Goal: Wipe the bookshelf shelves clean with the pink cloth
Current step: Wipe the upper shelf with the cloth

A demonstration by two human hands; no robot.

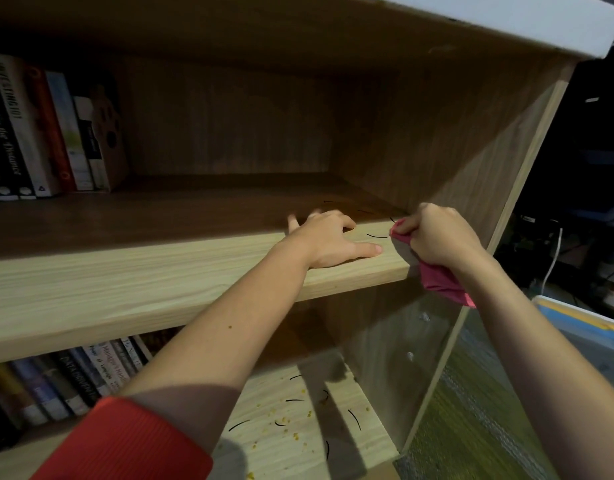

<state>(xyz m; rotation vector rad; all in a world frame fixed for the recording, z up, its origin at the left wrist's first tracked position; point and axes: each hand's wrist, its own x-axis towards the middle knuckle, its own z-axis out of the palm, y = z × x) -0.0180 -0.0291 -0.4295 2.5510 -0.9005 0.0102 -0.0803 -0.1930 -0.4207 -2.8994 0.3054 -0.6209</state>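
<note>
Head view
Pink cloth: one, at 3 o'clock from frame centre, against the right front corner of the upper shelf; tail hanging below the board edge.
Right hand: fisted round the cloth's bunched top, fingertips pinching a pink fold.
Left hand: spread flat on the upper shelf, holding nothing; just beside the cloth, at its 9 o'clock.
Handling: probably light, soft, limp, unbreakable; best held as a wad, one flat face left free to press on wood.
Shelves: two in view, the lower shelf at 6 o'clock.
Dark strokes: roughly four up top, around six below, plus crumbs too many to count.
Books: about six spines at 10 o'clock; lower row at 8 o'clock, count unclear.
</note>
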